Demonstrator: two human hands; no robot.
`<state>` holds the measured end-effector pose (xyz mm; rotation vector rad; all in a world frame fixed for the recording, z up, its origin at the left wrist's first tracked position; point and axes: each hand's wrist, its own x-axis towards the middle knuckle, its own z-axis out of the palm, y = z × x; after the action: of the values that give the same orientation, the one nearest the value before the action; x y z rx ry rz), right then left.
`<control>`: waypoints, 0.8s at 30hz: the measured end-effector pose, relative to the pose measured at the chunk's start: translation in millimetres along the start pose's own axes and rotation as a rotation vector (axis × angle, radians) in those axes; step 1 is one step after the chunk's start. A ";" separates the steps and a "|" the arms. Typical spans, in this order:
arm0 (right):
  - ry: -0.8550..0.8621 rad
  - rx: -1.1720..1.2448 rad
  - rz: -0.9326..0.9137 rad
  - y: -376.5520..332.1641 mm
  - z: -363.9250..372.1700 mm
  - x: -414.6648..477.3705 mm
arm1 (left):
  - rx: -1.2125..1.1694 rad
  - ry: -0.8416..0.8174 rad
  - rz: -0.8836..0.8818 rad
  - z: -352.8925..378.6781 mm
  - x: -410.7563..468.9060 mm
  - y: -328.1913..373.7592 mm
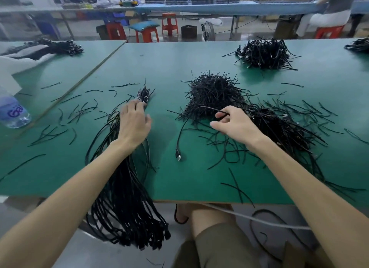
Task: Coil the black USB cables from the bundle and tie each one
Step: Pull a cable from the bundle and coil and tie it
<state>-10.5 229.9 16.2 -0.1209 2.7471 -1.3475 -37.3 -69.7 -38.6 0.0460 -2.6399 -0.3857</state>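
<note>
A long bundle of black USB cables (127,189) lies on the green table (199,179) at the left and hangs over its front edge. My left hand (133,121) rests on the bundle's upper part with fingers spread. My right hand (233,125) pinches a single black cable (180,133) whose USB plug (178,157) lies on the table in the middle. A heap of black twist ties (213,95) sits just beyond my right hand. Coiled, tied cables (283,127) lie in a pile to the right of that hand.
Loose ties (79,111) are scattered over the table. Further cable piles sit at the back right (265,53) and back left (60,47). A water bottle (13,111) stands at the left edge. Red stools (169,22) and benches stand behind.
</note>
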 end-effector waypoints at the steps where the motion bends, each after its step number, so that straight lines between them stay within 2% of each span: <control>1: 0.006 0.018 -0.024 -1.6 0.9 -0.8 | -0.099 -0.029 0.077 -4.7 -6.2 9.1; 3: -0.030 0.110 -0.041 -4.8 1.2 -1.6 | -0.305 -0.267 0.175 -13.7 -19.8 31.4; 5: -0.107 0.251 -0.043 -8.7 2.0 -3.1 | -0.275 -0.525 0.224 -16.4 -29.8 52.8; 7: -0.152 0.386 -0.079 -10.8 3.3 -5.2 | -0.091 -0.607 0.256 -10.8 -35.0 63.9; 8: -0.163 0.453 -0.107 -11.3 3.3 -6.7 | -0.102 -0.625 0.237 -9.0 -35.8 65.9; 10: -0.164 0.613 -0.155 -10.4 1.7 -9.4 | -0.282 -0.657 0.150 -8.8 -36.4 67.4; 12: -0.125 0.748 -0.174 -7.9 -4.8 -11.4 | -0.399 -0.629 0.068 -7.2 -38.7 65.0; 15: -0.027 0.861 -0.197 -3.9 -18.1 -15.0 | -0.384 -0.425 -0.001 -3.6 -40.8 50.9; 19: 0.065 0.928 -0.273 2.0 -29.3 -25.5 | -0.320 -0.389 -0.039 -2.7 -38.3 36.4; 21: 0.071 0.892 -0.301 3.7 -30.6 -31.4 | -0.362 -0.297 -0.055 -2.2 -36.9 35.3; 22: 0.064 0.839 -0.299 4.9 -29.9 -34.3 | -0.439 -0.246 -0.109 -3.8 -34.9 35.3; 24: 0.042 0.716 -0.259 8.7 -26.0 -38.7 | -0.827 -0.247 -0.375 -9.2 -27.3 35.3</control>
<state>24.9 259.7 26.6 -0.4056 2.1503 -2.3190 -7.7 -35.6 -33.2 0.2357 -2.4778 -1.6572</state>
